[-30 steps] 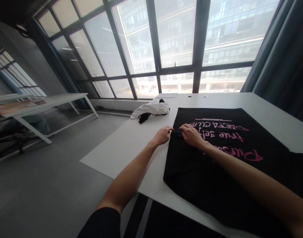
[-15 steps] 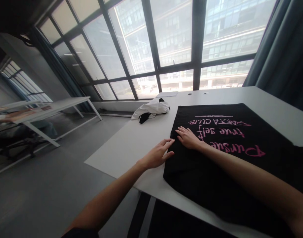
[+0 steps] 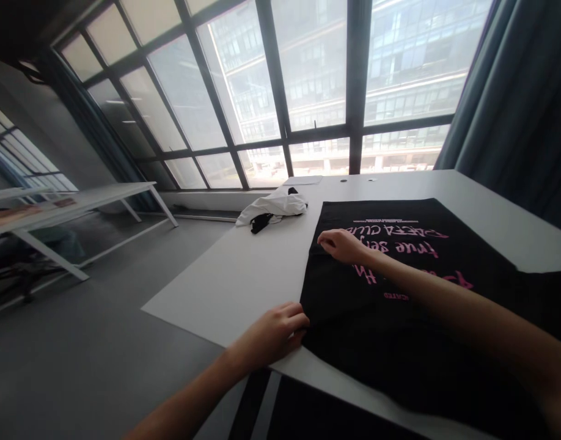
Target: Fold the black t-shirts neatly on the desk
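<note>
A black shirt (image 3: pixel 354 324) with pink and white lettering lies spread flat on the white table (image 3: pixel 207 275); the letters appear upside down. My left hand (image 3: pixel 280 330) is at the shirt's near left corner, its curled fingers closed on the edge of the cloth. Over the shirt's left part, beside the lettering, is my right hand (image 3: pixel 342 245). Its fingers are curled together near the left edge, and what they hold, if anything, is hidden.
A crumpled white and black cloth (image 3: pixel 275 208) lies toward the table's far left, near a flat pale sheet (image 3: pixel 303 180). Another white table (image 3: pixel 79 211) stands at the left, across the floor. Windows and a curtain are behind.
My left hand has moved toward the near corner and closed on the shirt's edge. The fingers of my right hand, spread flat before, have curled. The view has shifted slightly.
</note>
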The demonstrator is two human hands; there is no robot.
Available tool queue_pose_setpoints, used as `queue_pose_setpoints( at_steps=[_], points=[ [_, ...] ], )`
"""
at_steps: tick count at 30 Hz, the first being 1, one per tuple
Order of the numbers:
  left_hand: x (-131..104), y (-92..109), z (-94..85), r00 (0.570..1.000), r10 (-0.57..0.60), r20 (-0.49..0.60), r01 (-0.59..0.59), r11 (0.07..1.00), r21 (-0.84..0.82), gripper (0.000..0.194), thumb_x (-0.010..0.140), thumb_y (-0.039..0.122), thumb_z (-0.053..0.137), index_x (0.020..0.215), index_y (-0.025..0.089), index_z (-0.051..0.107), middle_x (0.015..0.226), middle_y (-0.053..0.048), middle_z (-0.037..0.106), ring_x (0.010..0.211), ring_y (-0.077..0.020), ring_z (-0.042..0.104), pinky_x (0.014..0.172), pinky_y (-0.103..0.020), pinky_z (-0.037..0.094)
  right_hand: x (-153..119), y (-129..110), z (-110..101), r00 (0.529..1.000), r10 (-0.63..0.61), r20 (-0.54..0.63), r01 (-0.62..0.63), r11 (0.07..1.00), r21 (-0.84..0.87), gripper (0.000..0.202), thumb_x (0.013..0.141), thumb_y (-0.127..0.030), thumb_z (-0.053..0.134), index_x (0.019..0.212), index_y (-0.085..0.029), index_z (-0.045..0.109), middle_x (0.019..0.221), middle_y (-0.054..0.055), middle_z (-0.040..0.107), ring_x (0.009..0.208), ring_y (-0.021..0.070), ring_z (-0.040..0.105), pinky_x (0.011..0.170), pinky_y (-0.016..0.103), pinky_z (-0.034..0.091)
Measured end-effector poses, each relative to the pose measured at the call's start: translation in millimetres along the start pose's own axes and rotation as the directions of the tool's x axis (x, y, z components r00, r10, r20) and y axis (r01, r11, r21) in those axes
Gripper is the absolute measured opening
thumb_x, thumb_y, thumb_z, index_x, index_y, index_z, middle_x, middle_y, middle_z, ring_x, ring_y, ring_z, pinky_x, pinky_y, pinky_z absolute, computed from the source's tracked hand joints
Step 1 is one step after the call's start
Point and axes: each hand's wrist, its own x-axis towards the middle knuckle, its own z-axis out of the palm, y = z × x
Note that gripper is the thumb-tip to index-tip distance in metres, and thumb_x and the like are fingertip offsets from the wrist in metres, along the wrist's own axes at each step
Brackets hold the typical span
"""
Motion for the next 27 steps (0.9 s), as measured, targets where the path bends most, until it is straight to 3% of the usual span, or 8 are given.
queue_pose_setpoints(
  at_steps=[2, 4, 8, 11, 16, 20, 22, 27],
  points=[
    [-4, -3, 2.2, 1.000, 0.001, -0.010, -0.001, 0.999, -0.032, 0.012, 0.094, 0.010, 0.059, 0.099, 0.021, 0.062, 0.103, -0.003, 0.062, 0.090, -0.0162, 0.060, 0.078, -0.026, 0.048, -12, -11, -22, 0.969, -0.128, 0.211, 0.124, 0.992, 0.033, 0.011, 0.089, -0.018, 0.057, 0.087, -0.019, 0.069, 0.079, 0.001, 0.067, 0.072, 0.0153, 0.059, 0.071, 0.027, 0.043],
    [-7, -8, 5.8, 0.999, -0.010, -0.033, 0.008, 0.998, -0.066, 0.010, 0.095, 0.013, 0.059, 0.099, 0.021, 0.062, 0.100, -0.003, 0.062, 0.088, -0.0154, 0.060, 0.076, -0.025, 0.048, -34, -20, -38, 0.894, -0.204, 0.399, 0.185, 0.979, 0.085, 0.002, 0.084, -0.021, 0.065, 0.083, -0.020, 0.066, 0.078, -0.001, 0.064, 0.070, 0.0140, 0.057, 0.069, 0.026, 0.042],
    [-12, -16, 14.2, 0.997, -0.010, -0.071, 0.001, 0.992, -0.129, 0.009, 0.098, 0.016, 0.056, 0.099, 0.021, 0.064, 0.096, -0.003, 0.061, 0.081, -0.0137, 0.059, 0.071, -0.024, 0.047, -84, -23, -51, 0.794, -0.132, 0.594, 0.080, 0.990, 0.114, 0.018, 0.076, -0.026, 0.075, 0.091, -0.020, 0.065, 0.091, 0.001, 0.064, 0.081, 0.0166, 0.060, 0.071, 0.026, 0.045],
    [-13, -18, 17.7, 0.994, 0.023, -0.107, -0.039, 0.988, -0.149, 0.013, 0.100, 0.018, 0.052, 0.100, 0.020, 0.066, 0.095, -0.005, 0.061, 0.079, -0.0136, 0.059, 0.070, -0.024, 0.047, -106, -19, -52, 0.815, -0.113, 0.568, 0.084, 0.994, 0.077, 0.017, 0.077, -0.018, 0.071, 0.093, -0.020, 0.065, 0.096, 0.003, 0.063, 0.091, 0.0193, 0.060, 0.080, 0.029, 0.047],
    [-14, -16, 15.2, 0.992, 0.052, -0.115, -0.067, 0.988, -0.140, 0.018, 0.101, 0.021, 0.050, 0.097, 0.020, 0.068, 0.092, -0.006, 0.063, 0.078, -0.0141, 0.060, 0.070, -0.025, 0.047, -113, -23, -59, 0.858, -0.162, 0.488, 0.166, 0.985, 0.036, 0.013, 0.086, -0.012, 0.058, 0.089, -0.022, 0.065, 0.093, 0.004, 0.065, 0.091, 0.0185, 0.062, 0.082, 0.030, 0.048],
    [-8, -17, -1.9, 0.999, 0.038, -0.013, -0.040, 0.986, -0.162, 0.019, 0.101, 0.030, 0.054, 0.099, 0.020, 0.071, 0.093, -0.005, 0.065, 0.076, -0.0133, 0.062, 0.070, -0.024, 0.048, -114, -27, -63, 0.830, -0.219, 0.513, 0.225, 0.973, 0.051, 0.007, 0.087, -0.019, 0.063, 0.085, -0.024, 0.068, 0.086, 0.002, 0.066, 0.086, 0.0186, 0.062, 0.078, 0.030, 0.049],
    [5, -22, -13.8, 0.999, 0.014, -0.042, -0.021, 0.986, -0.165, 0.024, 0.103, 0.033, 0.052, 0.102, 0.021, 0.072, 0.096, -0.005, 0.068, 0.081, -0.0145, 0.065, 0.075, -0.025, 0.050, -110, -26, -60, 0.830, -0.217, 0.513, 0.221, 0.974, 0.056, 0.009, 0.090, -0.026, 0.064, 0.084, -0.024, 0.069, 0.084, 0.002, 0.067, 0.084, 0.0187, 0.063, 0.078, 0.030, 0.049],
    [73, -49, -21.1, 0.973, -0.047, -0.224, 0.038, 0.998, -0.045, 0.035, 0.106, 0.030, 0.040, 0.129, 0.021, 0.064, 0.126, -0.009, 0.068, 0.115, -0.0216, 0.064, 0.101, -0.034, 0.048, -78, -18, -36, 0.963, -0.094, 0.251, 0.116, 0.990, -0.075, 0.024, 0.097, -0.023, 0.049, 0.102, -0.022, 0.073, 0.099, 0.008, 0.070, 0.095, 0.0223, 0.064, 0.090, 0.035, 0.049]
  ],
)
